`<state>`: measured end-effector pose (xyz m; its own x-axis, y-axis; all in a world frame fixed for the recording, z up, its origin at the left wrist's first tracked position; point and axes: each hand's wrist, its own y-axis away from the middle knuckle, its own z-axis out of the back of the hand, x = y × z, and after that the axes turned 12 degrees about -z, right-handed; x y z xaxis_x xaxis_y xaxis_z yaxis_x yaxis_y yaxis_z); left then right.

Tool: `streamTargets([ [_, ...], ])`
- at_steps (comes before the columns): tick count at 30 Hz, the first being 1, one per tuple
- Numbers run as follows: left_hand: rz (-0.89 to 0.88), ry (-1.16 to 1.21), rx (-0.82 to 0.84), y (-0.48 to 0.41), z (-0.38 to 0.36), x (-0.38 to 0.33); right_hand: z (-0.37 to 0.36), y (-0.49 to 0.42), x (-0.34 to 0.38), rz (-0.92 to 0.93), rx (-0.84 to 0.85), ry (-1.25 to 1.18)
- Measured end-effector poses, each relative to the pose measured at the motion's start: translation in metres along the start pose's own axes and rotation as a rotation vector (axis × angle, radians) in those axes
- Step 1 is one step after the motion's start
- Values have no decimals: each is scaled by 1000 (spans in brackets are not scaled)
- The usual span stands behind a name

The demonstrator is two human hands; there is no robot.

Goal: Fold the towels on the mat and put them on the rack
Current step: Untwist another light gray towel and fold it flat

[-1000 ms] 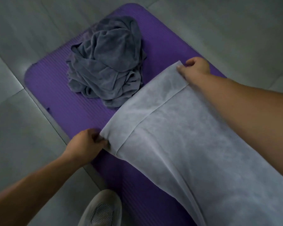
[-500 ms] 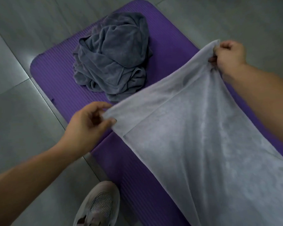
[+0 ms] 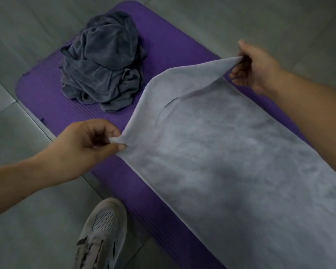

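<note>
Head view — pale grey towel (image 3: 231, 162) along the purple mat (image 3: 47, 98), far corners raised off it, pinched by the left hand (image 3: 85, 146) and the right hand (image 3: 254, 68). Crumpled dark towel heap (image 3: 103, 65) at the mat's far end; grey shoe (image 3: 103, 233) beside its edge.

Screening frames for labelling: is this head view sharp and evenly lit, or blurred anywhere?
Head view: dim, flat light; the light grey towel looks soft and mottled, texture lost; left hand and right hand are sharper; shoe mesh readable.
</note>
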<state>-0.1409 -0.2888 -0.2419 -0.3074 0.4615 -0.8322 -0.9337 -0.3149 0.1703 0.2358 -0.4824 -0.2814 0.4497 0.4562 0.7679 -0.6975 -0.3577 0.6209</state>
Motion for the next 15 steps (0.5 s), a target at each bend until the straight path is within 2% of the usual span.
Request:
streamTargets([
  [4,-102,-78,351,2,-43,-45,45,31,-28,37,-110,59],
  [6,-184,-87,474,-1,-78,-68,73,44,-44,56,-155,77],
  [13,-388,-9,729,23,-242,-117,194,109,-116,76,-250,-47],
  [15,-359,37,768,39,-293,-128,237,133,-144,50,-288,-97],
])
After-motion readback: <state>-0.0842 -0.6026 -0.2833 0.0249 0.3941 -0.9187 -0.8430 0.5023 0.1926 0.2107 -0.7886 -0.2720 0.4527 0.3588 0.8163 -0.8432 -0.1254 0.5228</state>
